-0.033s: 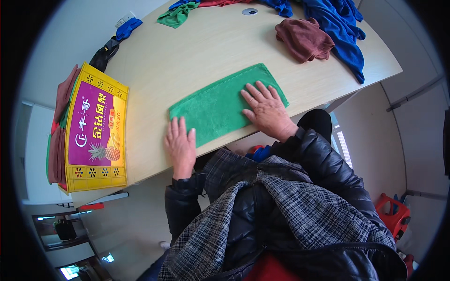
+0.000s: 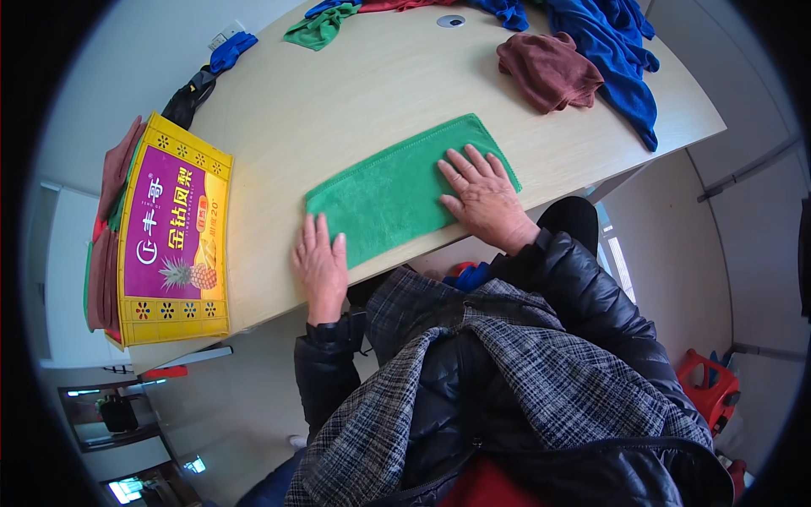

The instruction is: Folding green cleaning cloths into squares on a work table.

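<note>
A green cloth (image 2: 393, 194), folded into a long flat rectangle, lies slantwise near the front edge of the pale wooden table (image 2: 338, 101). My right hand (image 2: 486, 198) rests flat on its right part, fingers spread. At the cloth's left end is my left hand (image 2: 321, 262), its fingers stretched out; they touch or lie just beside the short edge. Neither hand grips anything.
To the left stands a yellow and purple box (image 2: 173, 241) with brown and green cloths in it. A crumpled brown cloth (image 2: 549, 72) and a blue cloth (image 2: 604, 59) lie far right. More cloths, including a green one (image 2: 321, 27), line the far edge. A red stool (image 2: 708, 389) is on the floor.
My left hand has slid slightly left along the cloth's end. My right hand has shifted a little to the right. The cloth stays almost in place.
</note>
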Demonstrator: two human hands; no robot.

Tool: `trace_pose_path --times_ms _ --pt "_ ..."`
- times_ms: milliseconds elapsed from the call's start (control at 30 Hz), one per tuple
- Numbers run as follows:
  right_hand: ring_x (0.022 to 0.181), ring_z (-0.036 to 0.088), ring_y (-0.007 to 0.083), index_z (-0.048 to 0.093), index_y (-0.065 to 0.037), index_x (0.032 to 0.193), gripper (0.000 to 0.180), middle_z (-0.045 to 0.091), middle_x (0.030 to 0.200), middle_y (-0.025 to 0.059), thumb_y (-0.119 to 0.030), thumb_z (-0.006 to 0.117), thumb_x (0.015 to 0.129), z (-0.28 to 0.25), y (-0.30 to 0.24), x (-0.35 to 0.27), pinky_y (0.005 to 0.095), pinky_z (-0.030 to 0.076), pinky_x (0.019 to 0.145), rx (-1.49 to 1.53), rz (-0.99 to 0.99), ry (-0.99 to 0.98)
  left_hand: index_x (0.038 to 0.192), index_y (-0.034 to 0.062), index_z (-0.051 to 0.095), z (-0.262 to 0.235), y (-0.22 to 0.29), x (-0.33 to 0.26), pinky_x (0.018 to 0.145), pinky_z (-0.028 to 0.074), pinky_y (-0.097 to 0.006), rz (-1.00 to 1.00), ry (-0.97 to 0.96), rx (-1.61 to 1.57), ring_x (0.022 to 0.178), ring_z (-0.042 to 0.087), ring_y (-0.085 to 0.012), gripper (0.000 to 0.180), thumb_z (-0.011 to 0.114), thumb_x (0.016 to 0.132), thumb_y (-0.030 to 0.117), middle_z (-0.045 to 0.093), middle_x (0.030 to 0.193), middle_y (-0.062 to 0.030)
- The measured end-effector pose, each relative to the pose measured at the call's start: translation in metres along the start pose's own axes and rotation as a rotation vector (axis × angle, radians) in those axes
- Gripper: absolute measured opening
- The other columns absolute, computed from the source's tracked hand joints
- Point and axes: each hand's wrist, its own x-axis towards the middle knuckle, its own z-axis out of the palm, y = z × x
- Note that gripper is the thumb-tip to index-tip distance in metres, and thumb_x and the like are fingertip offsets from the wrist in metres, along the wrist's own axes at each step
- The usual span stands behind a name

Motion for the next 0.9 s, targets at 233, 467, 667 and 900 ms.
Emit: trace_pose_path --times_ms 233,467,667,900 --pt "0.148 0.032 0.0356 0.047 -0.008 0.148 0.058 0.041 0.156 0.0136 -0.039 0.055 0.099 -0.001 -0.001 -0.001 0.0531 0.023 0.121 0.004 0.039 0.003 0.131 0.0008 0.055 -0.017 -0.008 0.000 0.108 0.038 -0.047 -0.256 0.009 -0.080 0.128 0.049 -0.0390 0.050 0.059 0.099 0.038 0.052 0.141 -0.0224" --pt "0.148 0.031 0.0368 0.045 -0.007 0.149 0.064 0.039 0.157 0.0152 -0.043 0.056 0.098 0.002 -0.030 0.004 0.0551 0.023 0.121 0.010 -0.060 0.013 0.103 -0.0025 0.061 -0.009 0.006 0.025 0.089 0.049 -0.044 -0.462 -0.112 -0.369 0.102 0.063 -0.0344 0.031 0.075 0.088 0.020 0.066 0.115 -0.0169" --pt "0.149 0.029 0.0360 0.042 -0.004 0.151 0.077 0.037 0.158 0.0163 -0.053 0.058 0.094 -0.004 -0.054 -0.016 0.0551 0.021 0.122 0.077 -0.166 -0.076 0.115 0.0001 0.064 -0.013 -0.021 0.033 0.087 0.054 -0.037 -0.486 -0.233 -1.528 0.101 0.066 -0.0202 0.031 0.073 0.090 0.017 0.068 0.113 -0.0074" --pt "0.150 0.028 0.0354 0.041 -0.003 0.151 0.081 0.035 0.159 0.0167 -0.055 0.060 0.092 0.001 -0.055 -0.016 0.0550 0.019 0.123 0.059 -0.161 -0.108 0.125 0.0010 0.063 -0.029 -0.015 0.032 0.093 0.054 -0.036 -0.608 -0.151 -1.736 0.104 0.065 -0.0192 0.039 0.071 0.092 0.019 0.068 0.113 -0.0064"
